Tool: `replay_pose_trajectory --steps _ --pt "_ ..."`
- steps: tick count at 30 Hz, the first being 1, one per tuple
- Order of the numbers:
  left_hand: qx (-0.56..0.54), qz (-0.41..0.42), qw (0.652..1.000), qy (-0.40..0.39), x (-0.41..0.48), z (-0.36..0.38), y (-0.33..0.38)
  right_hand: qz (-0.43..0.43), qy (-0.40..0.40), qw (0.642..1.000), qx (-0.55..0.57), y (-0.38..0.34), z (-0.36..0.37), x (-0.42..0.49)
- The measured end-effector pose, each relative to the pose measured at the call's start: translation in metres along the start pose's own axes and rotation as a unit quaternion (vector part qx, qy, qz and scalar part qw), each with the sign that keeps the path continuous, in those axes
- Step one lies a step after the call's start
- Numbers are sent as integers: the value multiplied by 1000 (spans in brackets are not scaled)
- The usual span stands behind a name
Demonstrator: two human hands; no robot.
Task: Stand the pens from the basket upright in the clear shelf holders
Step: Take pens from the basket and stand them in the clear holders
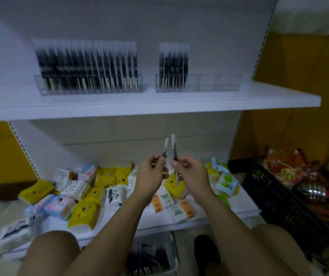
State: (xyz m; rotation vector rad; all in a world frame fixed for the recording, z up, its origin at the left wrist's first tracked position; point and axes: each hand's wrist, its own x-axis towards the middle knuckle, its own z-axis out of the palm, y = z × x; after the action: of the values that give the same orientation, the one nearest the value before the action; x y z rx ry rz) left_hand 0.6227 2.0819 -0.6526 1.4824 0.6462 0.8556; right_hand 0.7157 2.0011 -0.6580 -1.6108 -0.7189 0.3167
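While the basket [174, 253] is sitting by the knees, left hand [149, 174] is pinching the left pen [165, 149] and right hand [189, 172] the right pen [174, 150], each grip low on the barrel (view is blurring). Suggesting keeping both vertical, dropping them into the right holder [219, 82], its end compartments looking free.
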Motion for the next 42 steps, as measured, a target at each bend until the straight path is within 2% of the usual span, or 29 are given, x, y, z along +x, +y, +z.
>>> replay_pose_trajectory --steps 5,10,16,24,35,42 --pt "-40 46 998 -3 18 5 48 -53 -2 999 8 -47 -14 17" --pt "-9 116 993 -4 37 14 99 -103 -11 992 70 -94 -29 37" --pt "-6 154 988 -11 65 31 152 -161 10 985 55 -132 -47 71" --pt "42 205 978 -15 113 48 210 -190 28 981 37 -164 -70 132" --pt "162 315 934 -33 180 71 246 -212 34 975 53 -185 -72 227" --pt "226 373 900 20 222 83 244 -211 27 977 30 -181 -64 266"
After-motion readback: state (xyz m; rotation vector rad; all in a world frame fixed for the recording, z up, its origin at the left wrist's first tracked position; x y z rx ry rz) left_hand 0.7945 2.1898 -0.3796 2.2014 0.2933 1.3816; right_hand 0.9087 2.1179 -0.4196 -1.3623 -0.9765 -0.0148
